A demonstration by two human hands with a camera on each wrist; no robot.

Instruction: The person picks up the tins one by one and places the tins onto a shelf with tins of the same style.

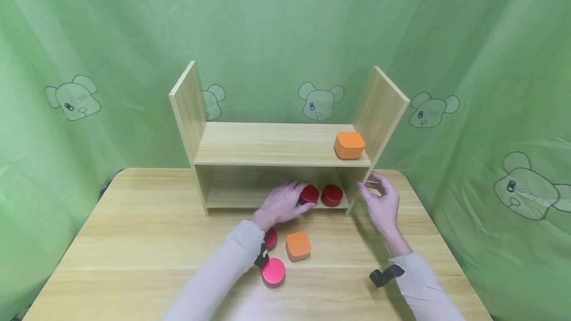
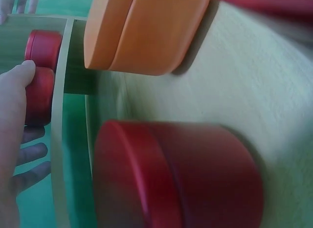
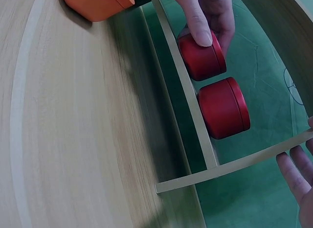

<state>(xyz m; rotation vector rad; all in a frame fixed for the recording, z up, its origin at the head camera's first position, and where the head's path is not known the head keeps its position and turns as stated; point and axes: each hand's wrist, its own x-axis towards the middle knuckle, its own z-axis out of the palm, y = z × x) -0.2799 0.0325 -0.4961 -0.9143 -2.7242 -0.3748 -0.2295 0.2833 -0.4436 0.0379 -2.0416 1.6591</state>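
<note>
My left hand [image 1: 281, 204] grips a round red tin [image 1: 309, 194] at the front of the wooden shelf's lower board. In the right wrist view, the thumb lies on that held tin [image 3: 198, 59]. Just to its right stands a second red tin [image 1: 332, 196], close beside it. At the shelf's right side, my right hand [image 1: 382, 204] holds the edge of the side panel [image 1: 379, 113], thumb on the inner side and fingers on the outer. The wooden shelf [image 1: 267, 143] has two boards between upright side panels.
An orange rounded-square tin [image 1: 350, 144] sits at the right of the upper board. On the table [image 1: 134, 241], before the shelf, are another orange tin [image 1: 298, 246], a pinkish-red tin [image 1: 273, 272] and a red tin [image 1: 270, 238] partly hidden by the left forearm. A green curtain [image 1: 276, 28] hangs behind.
</note>
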